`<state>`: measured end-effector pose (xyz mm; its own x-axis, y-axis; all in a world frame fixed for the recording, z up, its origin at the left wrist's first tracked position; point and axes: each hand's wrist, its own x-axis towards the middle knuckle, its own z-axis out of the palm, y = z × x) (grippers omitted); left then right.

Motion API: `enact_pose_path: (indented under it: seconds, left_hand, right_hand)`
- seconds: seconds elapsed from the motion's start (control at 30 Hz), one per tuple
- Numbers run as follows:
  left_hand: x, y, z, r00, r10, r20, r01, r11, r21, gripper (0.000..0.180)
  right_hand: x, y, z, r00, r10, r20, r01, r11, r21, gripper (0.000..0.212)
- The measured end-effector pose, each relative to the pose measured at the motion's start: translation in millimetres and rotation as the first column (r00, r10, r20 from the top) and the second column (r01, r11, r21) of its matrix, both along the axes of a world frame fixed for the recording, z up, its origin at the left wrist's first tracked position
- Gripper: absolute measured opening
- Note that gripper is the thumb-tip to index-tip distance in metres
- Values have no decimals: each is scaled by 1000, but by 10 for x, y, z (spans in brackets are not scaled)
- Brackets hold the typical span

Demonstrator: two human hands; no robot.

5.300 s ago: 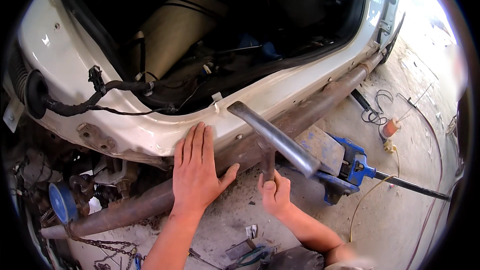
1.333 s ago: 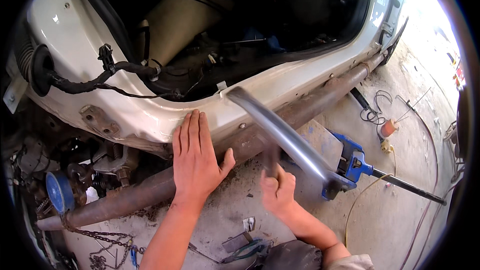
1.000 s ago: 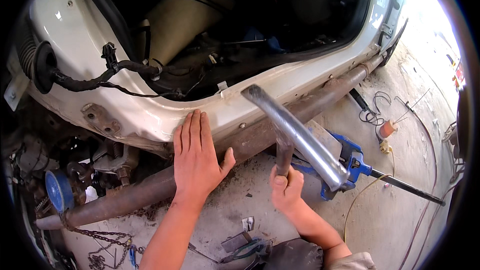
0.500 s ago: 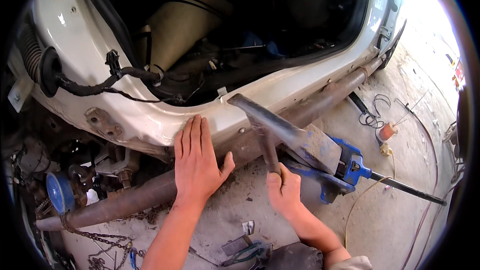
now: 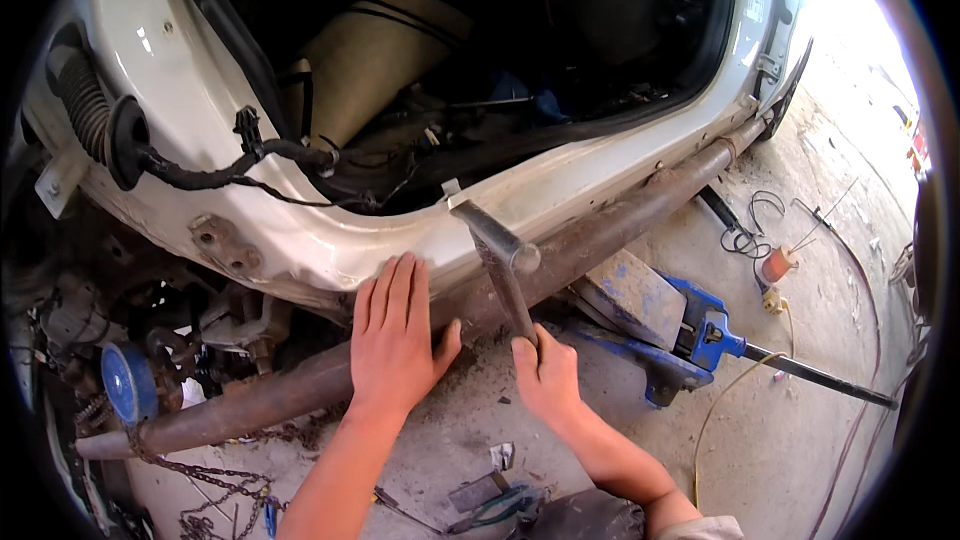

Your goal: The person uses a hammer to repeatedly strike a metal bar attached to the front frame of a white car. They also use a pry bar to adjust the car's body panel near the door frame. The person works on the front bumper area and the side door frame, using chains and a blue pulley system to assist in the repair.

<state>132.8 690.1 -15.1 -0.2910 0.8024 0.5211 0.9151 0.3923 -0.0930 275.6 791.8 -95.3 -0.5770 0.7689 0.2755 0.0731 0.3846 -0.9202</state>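
Note:
My left hand lies flat, fingers stretched side by side, with its fingertips on the lower edge of the white car body sill. In my right hand is a metal hammer, gripped round its handle. The hammer's head slants across the sill, its far end close to a small light tab on the sill's edge; whether it touches the sill I cannot tell. Just under the sill runs a long rusty pipe, passing behind the hammer and my left wrist.
A blue floor jack with a long handle stands to the right of my right hand. Cables and an orange object lie on the concrete floor. At lower left are a chain and a blue disc. A wiring harness hangs over the sill.
My right hand and the hammer have moved left, and the hammer head's near end has swung off the jack's side. My left hand stays flat at the sill. The view has shifted slightly.

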Motion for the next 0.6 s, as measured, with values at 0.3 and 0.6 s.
enact_pose_path:
  seconds: [0.3, 0.6]
  left_hand:
    - [-72, -582, -276, 983, -3, -185, 5, 1000, 12, 54]
    - [-79, -515, -281, 989, -15, -150, 21, 999, 41, 53]
  right_hand:
    - [14, -139, 41, 1000, -12, -18, 11, 997, -70, 30]
    - [-14, -180, -7, 999, 49, 13, -49, 998, -47, 30]
